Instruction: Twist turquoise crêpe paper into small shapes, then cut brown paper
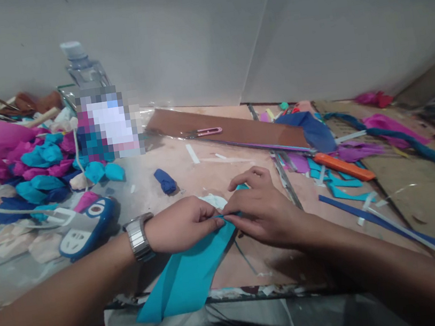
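Note:
A turquoise strip of crepe-like paper slants across the table and hangs over its front edge. Near its upper end, my left hand, with a metal watch above it, pinches the strip between thumb and fingers. My right hand pinches the same strip right beside the left fingertips, its other fingers bent above. A bit of turquoise shows past the right fingers. Something white lies behind the fingertips, partly hidden. Just beyond the left hand is a small dark blue rolled paper piece.
Crumpled pink and turquoise paper pieces heap at left, near a blue-and-white device with a cable. Behind stands a clear bottle. Pink thread snips rest on brown sheets. An orange-handled cutter lies right, among scraps.

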`<state>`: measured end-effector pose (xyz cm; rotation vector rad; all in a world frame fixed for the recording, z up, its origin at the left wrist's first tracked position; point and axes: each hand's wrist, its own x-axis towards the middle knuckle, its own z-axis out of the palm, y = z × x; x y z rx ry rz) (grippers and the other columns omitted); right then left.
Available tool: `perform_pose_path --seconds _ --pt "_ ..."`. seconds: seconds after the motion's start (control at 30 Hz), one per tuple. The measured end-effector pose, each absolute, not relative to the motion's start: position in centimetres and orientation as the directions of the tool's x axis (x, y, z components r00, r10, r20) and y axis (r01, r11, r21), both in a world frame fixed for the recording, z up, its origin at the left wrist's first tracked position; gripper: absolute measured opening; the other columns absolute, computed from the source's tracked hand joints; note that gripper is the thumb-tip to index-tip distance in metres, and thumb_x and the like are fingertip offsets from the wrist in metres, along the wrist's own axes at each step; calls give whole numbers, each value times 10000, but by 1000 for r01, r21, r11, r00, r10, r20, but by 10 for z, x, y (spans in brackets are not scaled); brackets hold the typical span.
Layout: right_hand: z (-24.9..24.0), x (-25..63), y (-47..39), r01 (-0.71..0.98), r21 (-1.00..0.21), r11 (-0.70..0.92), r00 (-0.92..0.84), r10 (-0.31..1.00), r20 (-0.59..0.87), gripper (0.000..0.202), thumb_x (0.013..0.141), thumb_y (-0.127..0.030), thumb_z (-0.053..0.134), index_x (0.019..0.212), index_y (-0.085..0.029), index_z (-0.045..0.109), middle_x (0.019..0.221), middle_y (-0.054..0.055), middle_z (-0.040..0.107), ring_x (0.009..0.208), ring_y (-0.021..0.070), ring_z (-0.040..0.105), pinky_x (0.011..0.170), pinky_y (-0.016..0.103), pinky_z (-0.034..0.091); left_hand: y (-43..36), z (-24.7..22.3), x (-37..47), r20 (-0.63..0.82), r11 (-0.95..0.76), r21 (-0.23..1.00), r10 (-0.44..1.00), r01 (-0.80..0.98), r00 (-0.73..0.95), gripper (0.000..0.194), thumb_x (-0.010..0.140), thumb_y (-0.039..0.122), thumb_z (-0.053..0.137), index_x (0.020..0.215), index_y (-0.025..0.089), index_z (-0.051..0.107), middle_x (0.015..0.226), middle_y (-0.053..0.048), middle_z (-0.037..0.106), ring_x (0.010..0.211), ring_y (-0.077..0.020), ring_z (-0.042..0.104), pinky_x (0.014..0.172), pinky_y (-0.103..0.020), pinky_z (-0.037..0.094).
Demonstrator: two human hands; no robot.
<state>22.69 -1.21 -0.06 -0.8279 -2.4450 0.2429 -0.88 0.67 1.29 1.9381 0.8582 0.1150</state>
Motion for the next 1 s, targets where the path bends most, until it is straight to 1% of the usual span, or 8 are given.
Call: perform_pose_path --seconds 0.13,0.23,0.3,0.57,0.7,0.8,0.87,1.0 --pt "0 228 -12 489 -319 812 -676 584 449 76 972 -211 636 983 -252 700 889 5 776 1114 269 623 1026 511 273 11 12 -12 -275 -227 855 564 466 778 301 953 301 522 686 169 477 634 56 370 594 -94 319 529 -219 274" --pt "0 227 -12 474 -312 823 -683 568 459 100 967 -198 627 999 -259 700 883 0 781 1113 268 631 1030 514 277 13 12 -13 -301 -126 901 507 415 808 196 909 220 516 722 163 520 654 56 413 607 -93 352 546 -208 312" --pt "1 227 -12 467 -302 831 -686 556 469 98 969 -199 629 1001 -258 700 888 -2 785 1107 267 637 1028 515 279 13 12 -14 -318 -48 922 475 385 820 164 897 207 512 744 159 542 669 52 443 617 -95 376 552 -205 332" --pt "1 227 -12 443 -269 855 -683 516 517 107 965 -186 658 1035 -248 710 904 -7 791 1067 246 634 1031 504 289 11 12 -13 -421 198 907 465 372 779 157 890 237 525 824 134 624 670 37 486 592 -98 394 541 -216 344" --pt "0 227 -11 424 -255 869 -682 492 541 115 952 -170 681 1044 -234 708 888 -16 789 1048 241 634 1037 503 286 11 13 -12 -449 270 893 460 361 766 159 877 243 540 844 127 643 702 20 534 610 -103 434 559 -221 355" --pt "0 228 -11 426 -247 870 -692 489 531 115 964 -174 670 1051 -235 714 879 -14 782 1051 236 636 1046 508 274 11 13 -11 -450 286 891 457 352 767 153 871 237 539 830 130 638 695 21 532 606 -103 433 568 -229 354" --pt "1 228 -11 426 -237 873 -701 484 523 117 966 -177 670 1054 -235 719 880 -11 778 1052 235 635 1050 511 270 11 13 -10 -441 270 897 481 350 758 173 889 268 557 797 135 618 686 26 512 609 -103 421 578 -236 353" --pt "0 228 -11 435 -226 872 -705 486 517 126 964 -170 669 1059 -237 720 889 -9 781 1056 235 631 1051 511 277 11 10 -11 -402 173 913 534 370 744 399 968 470 558 722 157 541 656 39 443 600 -99 362 556 -241 309"
